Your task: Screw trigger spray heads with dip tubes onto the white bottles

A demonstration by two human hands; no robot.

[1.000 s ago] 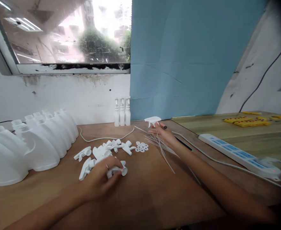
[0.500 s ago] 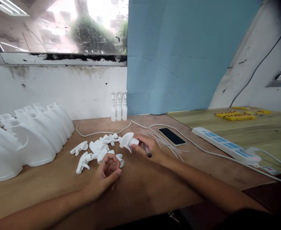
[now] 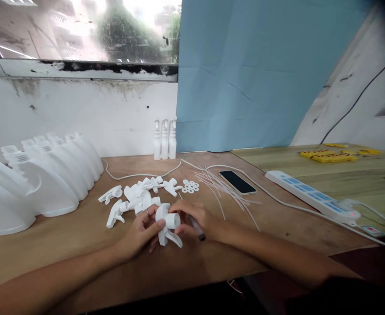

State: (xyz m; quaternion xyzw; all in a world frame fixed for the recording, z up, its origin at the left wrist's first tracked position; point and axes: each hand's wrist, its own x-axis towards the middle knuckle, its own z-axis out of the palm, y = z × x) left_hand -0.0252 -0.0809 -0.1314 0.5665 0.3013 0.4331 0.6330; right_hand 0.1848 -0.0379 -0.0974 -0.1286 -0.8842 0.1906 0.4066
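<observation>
A spray head [image 3: 172, 221] is pinched by the left hand [image 3: 145, 231]. Beside it, a pen [image 3: 197, 228] is gripped by the right hand [image 3: 201, 215].

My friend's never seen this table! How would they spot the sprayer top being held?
Find the wide brown tabletop below the hanging blue sheet. Near the tabletop's front edge, look for the bare left hand. It holds the white plastic trigger spray head, while the other spray heads lie loose.

Jugs [image 3: 56, 183] left of spray heads [image 3: 132, 192]
</observation>
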